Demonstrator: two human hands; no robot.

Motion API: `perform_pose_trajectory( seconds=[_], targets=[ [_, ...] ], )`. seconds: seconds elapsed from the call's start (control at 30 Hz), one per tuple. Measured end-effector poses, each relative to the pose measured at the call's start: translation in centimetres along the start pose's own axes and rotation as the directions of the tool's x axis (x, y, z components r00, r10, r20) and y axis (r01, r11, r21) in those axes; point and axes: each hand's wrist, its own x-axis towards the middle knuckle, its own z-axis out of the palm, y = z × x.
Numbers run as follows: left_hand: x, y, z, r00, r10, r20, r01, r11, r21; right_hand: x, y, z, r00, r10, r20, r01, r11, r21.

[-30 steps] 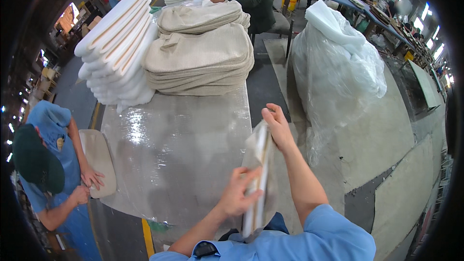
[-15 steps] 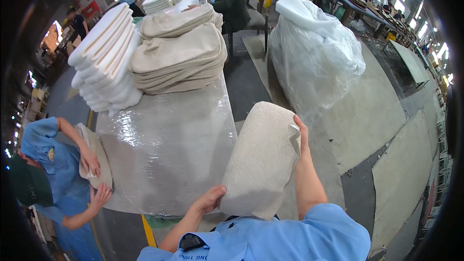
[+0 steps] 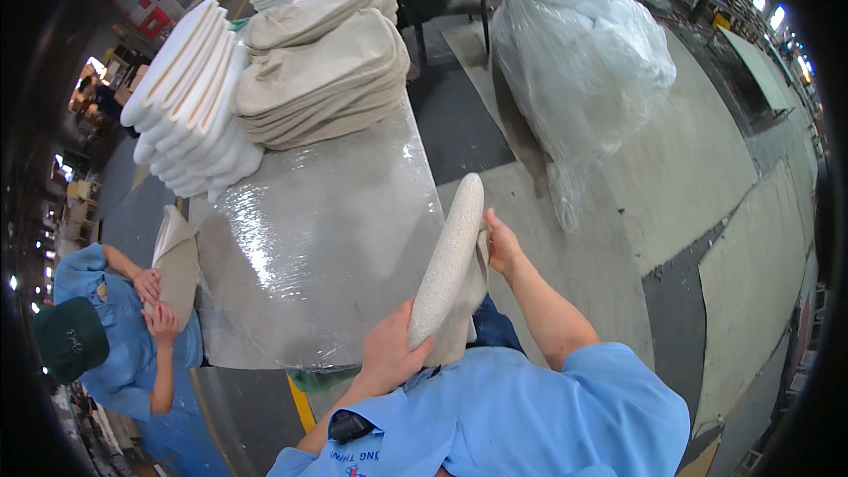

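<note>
A beige fabric-covered cushion (image 3: 448, 256) is held in front of my body, turned so that its rounded edge faces up. My left hand (image 3: 393, 344) wraps round its lower end, with the thumb along the side. At the upper right side my right hand (image 3: 502, 243) grips a loose flap of the fabric. Part of the cushion's far face and some of my right fingertips are hidden. To my left lies a plastic-wrapped table (image 3: 327, 238), just beside the cushion.
Stacked beige cushion covers (image 3: 322, 88) and white foam pads (image 3: 190, 97) stand at the table's far end. A large clear bag of white padding (image 3: 583, 79) sits beyond on the floor. At left, a co-worker (image 3: 115, 327) handles another beige cover (image 3: 177, 269). Someone in dark green sits behind.
The cushion has turned from its broad face to its edge. My left hand has taken a fuller grip at its lower end; my right hand has moved slightly left and down.
</note>
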Motion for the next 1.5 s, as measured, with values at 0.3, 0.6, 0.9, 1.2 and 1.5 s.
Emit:
perform_pose_trajectory(
  seconds=[0.3,0.6,0.9,1.2,1.5],
  targets=[
    [5.2,-3.3,3.5,0.923,0.13,0.362,0.186,0.674,-0.715,-3.9,6.5,-3.1,0.972,0.025,-0.234,-0.059,0.989,-0.137],
    [9.2,-5.8,8.5,0.922,0.012,0.386,0.281,0.665,-0.692,0.0,7.4,-1.9,0.963,-0.02,-0.268,0.02,1.0,-0.005],
    [8.8,-6.5,10.0,0.927,-0.003,0.376,0.297,0.618,-0.728,2.2,7.9,2.6,0.984,-0.027,-0.176,-0.043,0.923,-0.382],
    [7.9,-7.6,10.7,0.923,0.002,0.385,0.303,0.613,-0.73,2.0,9.8,3.3,0.996,-0.049,-0.07,0.005,0.851,-0.525],
    [2.6,-8.2,4.3,0.862,0.153,0.483,0.194,0.781,-0.593,-4.2,13.6,-3.6,0.978,-0.21,0.002,0.171,0.788,-0.592]
  ],
)
